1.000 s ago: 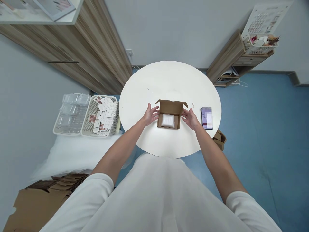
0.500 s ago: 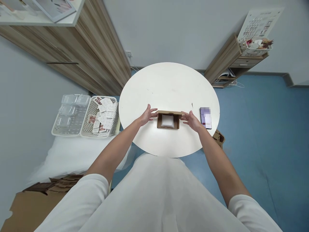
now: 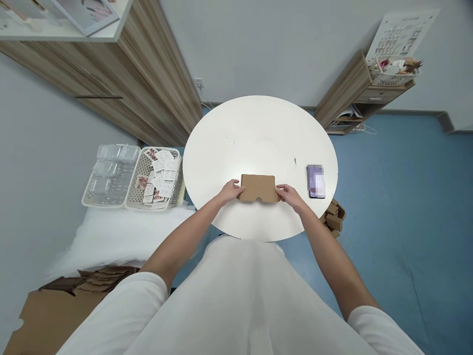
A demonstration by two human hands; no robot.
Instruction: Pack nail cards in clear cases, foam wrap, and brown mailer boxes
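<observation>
A small brown cardboard box [image 3: 258, 187] lies on the white oval table [image 3: 258, 128], its lid folded down over the top. The lid's front edge has a half-round notch and its corners stick out a little. My left hand [image 3: 232, 191] pinches the lid's left side between thumb and fingers. At the opposite side, my right hand [image 3: 289, 193] grips the lid's right edge in the same way. The white padded packet inside the box is now hidden under the lid.
A phone [image 3: 316, 181] lies at the table's right edge. Small cardboard boxes [image 3: 334, 221] are below it. To the left stand a white basket of cards [image 3: 173, 195] and a basket of clear plastic cases [image 3: 88, 195]. Flat cardboard [image 3: 55, 315] is stacked lower left.
The lid, which stood up at the back with the white packet showing, has swung down toward me over the box. Both hands have closed from spread fingers onto its sides.
</observation>
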